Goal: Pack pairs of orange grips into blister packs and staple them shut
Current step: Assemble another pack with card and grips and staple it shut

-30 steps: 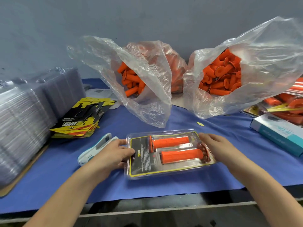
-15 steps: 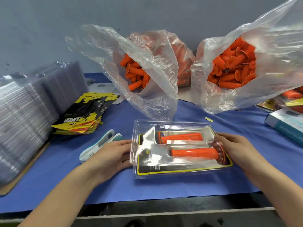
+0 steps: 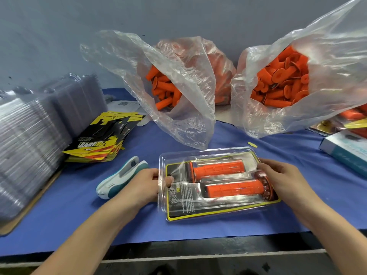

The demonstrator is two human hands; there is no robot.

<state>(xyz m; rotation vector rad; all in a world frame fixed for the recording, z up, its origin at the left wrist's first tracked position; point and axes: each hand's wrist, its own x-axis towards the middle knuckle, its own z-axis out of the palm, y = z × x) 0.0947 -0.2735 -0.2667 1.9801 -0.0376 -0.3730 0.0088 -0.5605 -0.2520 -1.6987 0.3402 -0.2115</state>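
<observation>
While your left hand (image 3: 143,185) pinches the blister pack (image 3: 218,207), the stapler (image 3: 121,175) lies just left of it. Your right hand (image 3: 284,175) grips the pack too.

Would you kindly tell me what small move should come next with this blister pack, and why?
Probably the left hand should let go and pick up the stapler lying just beside it. Both orange grips already sit in the blister pack, its clear cover seems folded over them, and the right hand holds the other end, so stapling looks next.
</observation>
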